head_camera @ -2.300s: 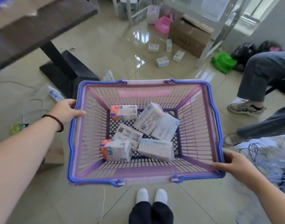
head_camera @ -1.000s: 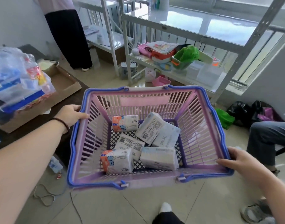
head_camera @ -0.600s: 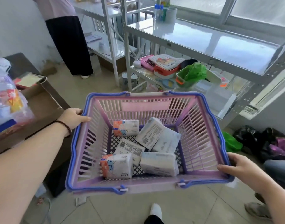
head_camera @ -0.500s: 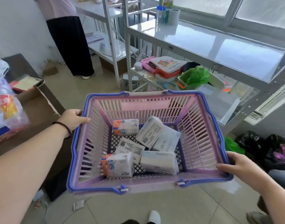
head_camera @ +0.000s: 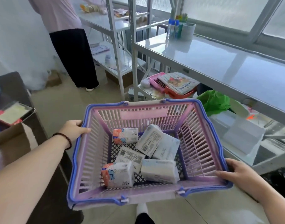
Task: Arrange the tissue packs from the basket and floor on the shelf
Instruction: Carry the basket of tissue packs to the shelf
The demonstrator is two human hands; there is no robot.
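Observation:
I hold a pink basket (head_camera: 96, 143) with a blue rim in the air in front of me. My left hand (head_camera: 74, 128) grips its left rim and my right hand (head_camera: 233, 172) grips its near right corner. Several tissue packs lie in its bottom: an orange-ended pack (head_camera: 117, 174) at the near left, another orange-ended pack (head_camera: 125, 135) at the far left, a pale blue pack (head_camera: 159, 171) at the near right, and white packs (head_camera: 152, 142) leaning in the middle. The grey metal shelf (head_camera: 219, 62) stands ahead on the right, its top board mostly bare.
Bottles and a tape roll (head_camera: 187, 31) stand at the shelf's far end. The lower board holds pink and orange boxes (head_camera: 170, 84), a green bag (head_camera: 214, 102) and clear tubs (head_camera: 242, 135). A person (head_camera: 70, 46) stands at a second rack, far left. A cardboard box (head_camera: 12, 139) sits on a dark table at my left.
The basket has risen from floor level and moved toward the shelf. My view has lifted from the floor to the shelf's top board. Both hands keep their grip.

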